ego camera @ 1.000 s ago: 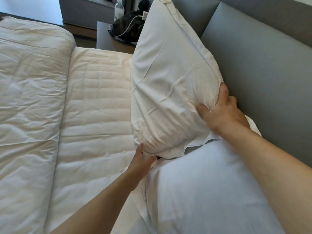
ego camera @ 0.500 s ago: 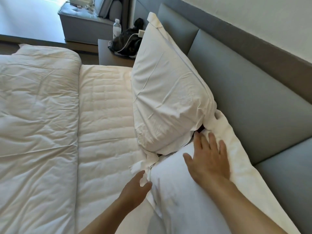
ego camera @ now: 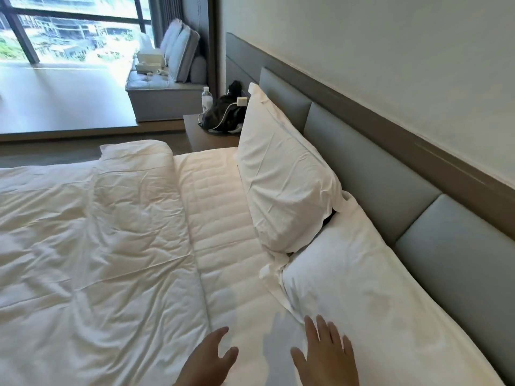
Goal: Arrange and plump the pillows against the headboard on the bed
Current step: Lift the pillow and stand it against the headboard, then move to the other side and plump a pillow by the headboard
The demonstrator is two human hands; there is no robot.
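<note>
Far pillow point(ego camera: 281, 179) leaning on headboard point(ego camera: 370, 176); near pillow point(ego camera: 362, 296) lying flat at bed's head edge. Both hands point(ego camera: 211, 355) point(ego camera: 326, 355) hovering, fingers spread, empty. Next, likely: gripping, standing it up.

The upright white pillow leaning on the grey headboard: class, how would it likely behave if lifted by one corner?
The upright white pillow would probably sag and fold, since its creased case looks soft. It likely feels light for its bulk, being plump. Its loose case flap might slip in the fingers.
</note>
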